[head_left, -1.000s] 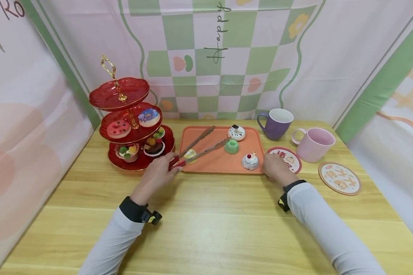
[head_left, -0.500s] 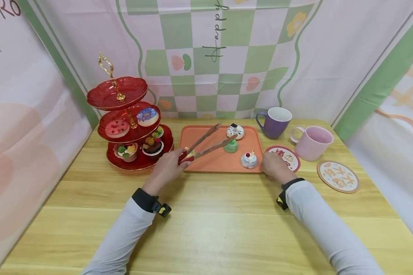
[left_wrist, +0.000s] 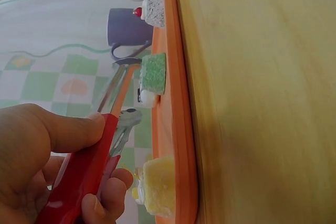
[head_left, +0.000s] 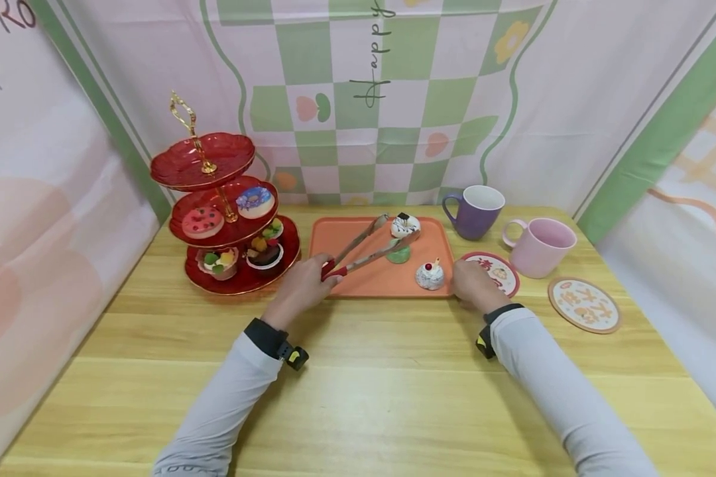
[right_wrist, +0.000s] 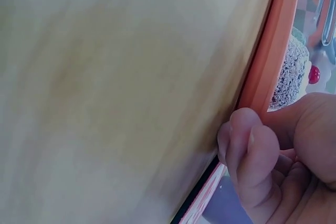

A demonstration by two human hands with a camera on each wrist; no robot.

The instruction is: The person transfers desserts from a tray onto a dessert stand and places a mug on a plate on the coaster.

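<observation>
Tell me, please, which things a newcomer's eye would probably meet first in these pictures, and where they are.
Probably the red three-tier stand would come first, tall at the left of the table, with its gold handle on top. Next, the red-handled tongs, held spread by the person's left grip, extend over the orange tray. At the right rear are a purple mug and a pink mug.

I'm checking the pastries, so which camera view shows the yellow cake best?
The left wrist view: the yellow cake looks large there, behind the rim of the orange tray. In the head view I can't make it out; the left hand and tongs cover that corner. The right wrist view doesn't show it.
</observation>
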